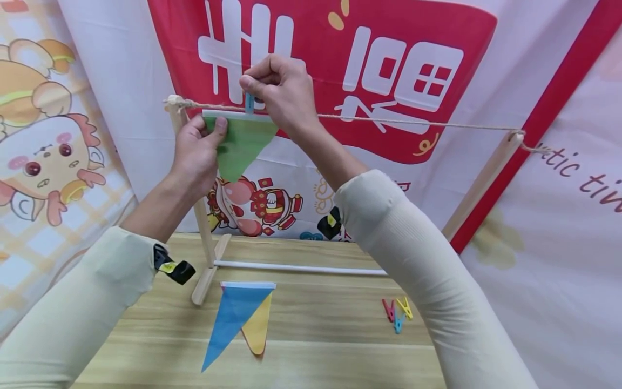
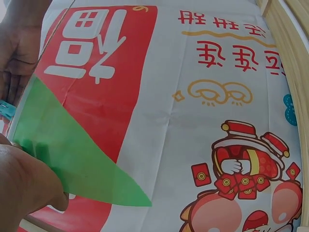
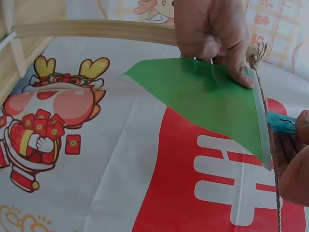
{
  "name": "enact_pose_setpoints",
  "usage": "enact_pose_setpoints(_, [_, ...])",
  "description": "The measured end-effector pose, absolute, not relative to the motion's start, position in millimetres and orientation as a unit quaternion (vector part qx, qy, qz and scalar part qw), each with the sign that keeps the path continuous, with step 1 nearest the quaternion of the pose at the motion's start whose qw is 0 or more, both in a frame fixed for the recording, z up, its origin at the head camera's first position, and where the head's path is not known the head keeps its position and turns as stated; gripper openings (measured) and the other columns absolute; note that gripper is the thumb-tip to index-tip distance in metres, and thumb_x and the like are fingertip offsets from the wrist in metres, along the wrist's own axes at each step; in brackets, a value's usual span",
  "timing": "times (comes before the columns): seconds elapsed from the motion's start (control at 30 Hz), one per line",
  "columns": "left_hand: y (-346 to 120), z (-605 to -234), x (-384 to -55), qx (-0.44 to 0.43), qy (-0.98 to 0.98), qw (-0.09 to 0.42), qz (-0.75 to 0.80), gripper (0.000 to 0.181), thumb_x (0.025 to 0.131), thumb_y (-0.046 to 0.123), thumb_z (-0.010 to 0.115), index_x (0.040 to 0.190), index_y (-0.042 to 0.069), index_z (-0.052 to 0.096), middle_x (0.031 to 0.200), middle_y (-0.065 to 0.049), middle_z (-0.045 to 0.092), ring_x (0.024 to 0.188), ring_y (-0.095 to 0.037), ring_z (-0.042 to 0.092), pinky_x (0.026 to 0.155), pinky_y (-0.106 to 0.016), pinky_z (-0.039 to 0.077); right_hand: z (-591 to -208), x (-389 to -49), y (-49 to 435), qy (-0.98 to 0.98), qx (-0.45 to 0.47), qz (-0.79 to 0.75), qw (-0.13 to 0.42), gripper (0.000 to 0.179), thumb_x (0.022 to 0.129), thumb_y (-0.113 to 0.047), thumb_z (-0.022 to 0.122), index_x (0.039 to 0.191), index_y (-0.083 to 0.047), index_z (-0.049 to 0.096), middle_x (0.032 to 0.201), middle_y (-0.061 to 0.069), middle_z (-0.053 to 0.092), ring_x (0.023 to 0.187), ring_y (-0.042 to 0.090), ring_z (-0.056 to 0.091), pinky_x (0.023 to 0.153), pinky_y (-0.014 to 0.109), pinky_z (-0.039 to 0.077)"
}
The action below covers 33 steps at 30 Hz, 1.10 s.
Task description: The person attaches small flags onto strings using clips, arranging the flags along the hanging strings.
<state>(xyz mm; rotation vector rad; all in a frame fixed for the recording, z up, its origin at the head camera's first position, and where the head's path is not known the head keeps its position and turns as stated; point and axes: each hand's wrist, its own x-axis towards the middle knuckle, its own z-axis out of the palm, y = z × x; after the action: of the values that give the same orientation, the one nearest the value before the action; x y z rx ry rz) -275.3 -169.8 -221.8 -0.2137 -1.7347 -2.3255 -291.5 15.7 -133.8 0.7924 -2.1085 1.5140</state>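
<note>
A green triangular pennant [image 1: 245,141] with a white top strip hangs at the left part of a twine line [image 1: 389,121]. My left hand [image 1: 196,154] pinches its upper left corner between thumb and fingers. Above the pennant's top edge, my right hand [image 1: 286,92] pinches a blue clothespin [image 1: 250,102] by its upper end. The clothespin's jaws sit right at the twine and the white strip. In the right wrist view, the clothespin [image 3: 281,123] reaches the pennant's strip [image 3: 260,116] from the side, and the left thumb presses on the green cloth [image 3: 212,96].
Wooden posts [image 1: 203,232] [image 1: 486,183] carry the twine, with a white rod [image 1: 301,267] low between them. On the table [image 1: 340,356] lie a blue pennant [image 1: 238,313], a yellow pennant [image 1: 258,329] and red, yellow and blue clothespins [image 1: 398,323]. A printed cloth [image 1: 311,156] hangs behind.
</note>
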Motion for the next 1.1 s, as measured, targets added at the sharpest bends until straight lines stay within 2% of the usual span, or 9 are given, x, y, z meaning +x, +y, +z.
enact_pose_setpoints(0.4, [-171.4,-221.1,-275.2,-0.066,-0.59,0.113,-0.797,0.05,0.106,0.033,0.071,0.155,0.022,0.064,0.151,0.008,0.059,0.149,-0.015,0.049,0.14,-0.048,0.032,-127.1,-290.2,4.6,-0.805,0.266,0.494,0.194,0.02,0.106,-0.021,0.08,0.119,-0.005,0.083,0.115,0.009,0.081,0.1,0.013,0.074,0.092,0.022,0.063])
enact_pose_setpoints(0.7, [-170.1,-218.7,-278.1,-0.054,-0.576,0.1,-0.81,0.049,0.105,0.033,0.071,0.153,0.021,0.065,0.15,0.009,0.06,0.149,-0.014,0.05,0.14,-0.045,0.033,-125.7,-288.5,2.4,-0.834,0.261,0.453,0.175,0.021,0.107,-0.024,0.08,0.119,-0.007,0.084,0.115,0.008,0.08,0.1,0.016,0.076,0.092,0.021,0.064])
enact_pose_setpoints(0.97, [-167.7,-218.3,-278.4,-0.056,-0.558,0.108,-0.821,0.028,0.106,0.031,0.07,0.132,0.02,0.071,0.129,0.007,0.065,0.133,-0.009,0.057,0.129,-0.036,0.042,-120.7,-289.3,0.7,-0.858,0.259,0.416,0.15,0.027,0.107,-0.027,0.08,0.126,-0.008,0.082,0.121,0.008,0.081,0.105,0.015,0.077,0.096,0.021,0.063])
enact_pose_setpoints(1.1, [-168.9,-217.1,-276.7,-0.054,-0.558,0.104,-0.822,0.029,0.106,0.032,0.07,0.133,0.021,0.072,0.131,0.008,0.064,0.136,-0.009,0.056,0.133,-0.037,0.039,-119.3,-289.0,0.8,-0.867,0.257,0.402,0.141,0.029,0.107,-0.029,0.08,0.129,-0.01,0.082,0.126,0.006,0.082,0.11,0.014,0.078,0.097,0.021,0.064])
